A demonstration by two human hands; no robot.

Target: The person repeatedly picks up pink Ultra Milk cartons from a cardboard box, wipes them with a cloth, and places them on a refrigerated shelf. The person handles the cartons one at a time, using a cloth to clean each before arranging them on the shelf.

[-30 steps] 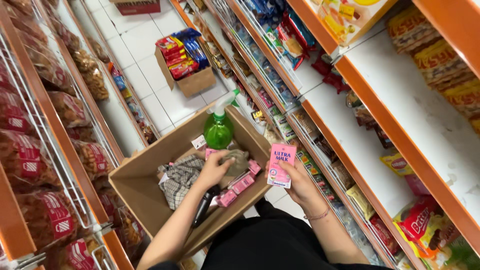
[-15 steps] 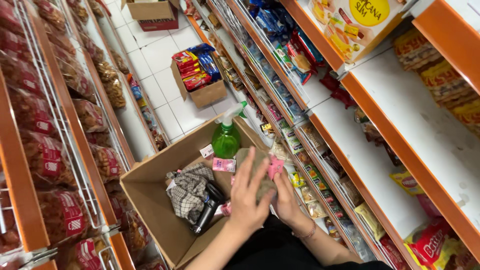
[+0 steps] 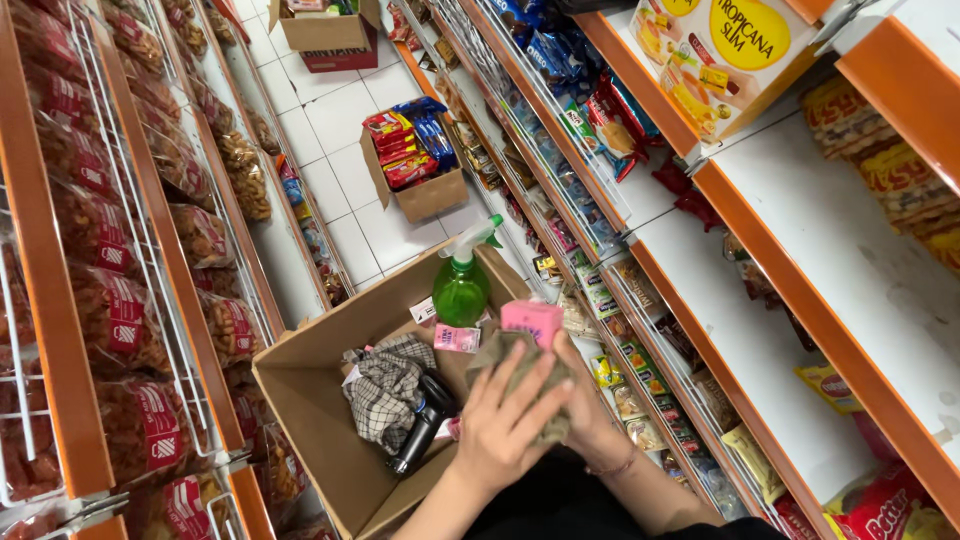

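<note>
L hand (image 3: 505, 420) presses a grey rag (image 3: 520, 365) over the pink pack (image 3: 533, 322); R hand (image 3: 580, 400) under, grasping both. Pack prob. light, stiff w/ a slick wrapper, so best held at its edges.

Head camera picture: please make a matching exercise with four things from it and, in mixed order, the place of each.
Things:
1. green spray bottle
2. checked cloth
3. pink packet
4. black bottle

Places:
A. between the left hand and the right hand
B. upright at the far end of the cardboard box
C. lying beside the checked cloth
D. crumpled in the middle of the box

Pairs: 1-B, 2-D, 3-A, 4-C
</note>
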